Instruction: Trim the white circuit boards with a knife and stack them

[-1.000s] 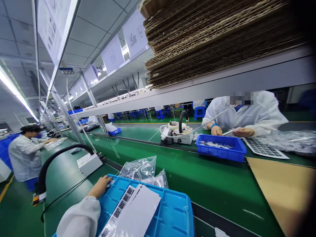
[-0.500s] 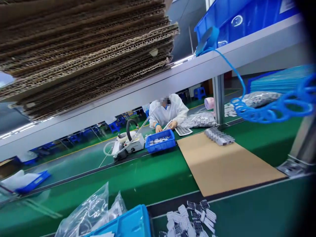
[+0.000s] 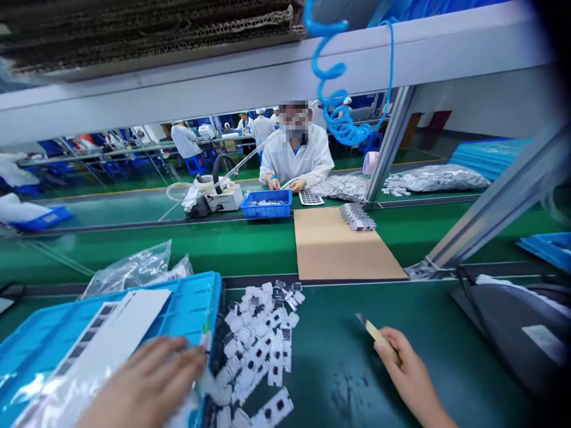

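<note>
My left hand [image 3: 149, 380] is blurred, its fingers stretched out over the right part of a blue plastic tray [image 3: 198, 291]. On that tray lie white strips with dark squares [image 3: 129, 321] and some clear plastic film. In my right hand [image 3: 408, 368] is a small knife-like tool with a beige handle [image 3: 379, 339], its short dark tip pointing up and left above the green table. Between my hands is a loose pile of small white plastic parts [image 3: 256, 339], several showing dark square spots.
A cardboard sheet [image 3: 343, 252] lies ahead, bearing a row of grey parts [image 3: 358, 217]. Across the belt, a person in white [image 3: 297, 154] works behind a blue bin [image 3: 266, 211]. A metal post [image 3: 473, 214] slants at right beside a dark grey object [image 3: 508, 333]. A coiled blue hose [image 3: 334, 89] hangs overhead.
The view has levelled and tipped down, bringing more of the near table into sight. Both my hands have come into view, the right one holding the knife-like tool.
</note>
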Demonstrator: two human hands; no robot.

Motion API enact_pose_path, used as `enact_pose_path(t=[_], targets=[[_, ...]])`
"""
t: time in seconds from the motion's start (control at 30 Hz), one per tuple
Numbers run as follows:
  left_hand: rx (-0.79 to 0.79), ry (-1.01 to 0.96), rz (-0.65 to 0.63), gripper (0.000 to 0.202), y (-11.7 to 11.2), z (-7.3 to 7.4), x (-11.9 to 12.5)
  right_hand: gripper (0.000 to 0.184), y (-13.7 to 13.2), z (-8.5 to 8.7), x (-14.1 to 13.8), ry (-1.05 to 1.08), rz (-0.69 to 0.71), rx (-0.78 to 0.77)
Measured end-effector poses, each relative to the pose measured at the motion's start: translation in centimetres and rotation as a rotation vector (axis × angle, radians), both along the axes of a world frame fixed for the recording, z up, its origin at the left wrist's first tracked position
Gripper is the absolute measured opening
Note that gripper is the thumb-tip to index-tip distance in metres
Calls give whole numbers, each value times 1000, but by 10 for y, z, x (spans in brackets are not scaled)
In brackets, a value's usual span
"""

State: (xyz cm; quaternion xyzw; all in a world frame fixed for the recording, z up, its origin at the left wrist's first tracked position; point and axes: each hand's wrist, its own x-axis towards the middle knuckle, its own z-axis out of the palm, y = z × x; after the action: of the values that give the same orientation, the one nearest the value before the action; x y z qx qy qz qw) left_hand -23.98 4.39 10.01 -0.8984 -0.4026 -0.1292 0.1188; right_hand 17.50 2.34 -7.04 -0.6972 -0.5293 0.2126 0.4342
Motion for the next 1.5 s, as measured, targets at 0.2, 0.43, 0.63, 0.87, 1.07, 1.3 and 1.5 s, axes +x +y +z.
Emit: enact_pose_path(t=[0.2,0.43,0.63,0.87,1.07,1.3,1.5], targets=[[-334,196,-94,15,-61,-38,188,46,24,-11,4,88,137,34],[-490,66,151,62,-64,-100,290,50,35,-9,23,179,160,47],[-520,57,445,84,-56,-75,245,50,47,-6,46,221,11,42],[-278,79,859,40,-15,-100,183,43,53,-2,51,167,5,-35],[-302,38,787,21,-21,-105,185,42,55,-6,53,116,40,-55],[-298,-11,782,26,-3,-95,196,43,54,-6,52,79,62,-30],[-372,-38,588,15,1,-107,231,41,55,-2,50,58,70,-8]])
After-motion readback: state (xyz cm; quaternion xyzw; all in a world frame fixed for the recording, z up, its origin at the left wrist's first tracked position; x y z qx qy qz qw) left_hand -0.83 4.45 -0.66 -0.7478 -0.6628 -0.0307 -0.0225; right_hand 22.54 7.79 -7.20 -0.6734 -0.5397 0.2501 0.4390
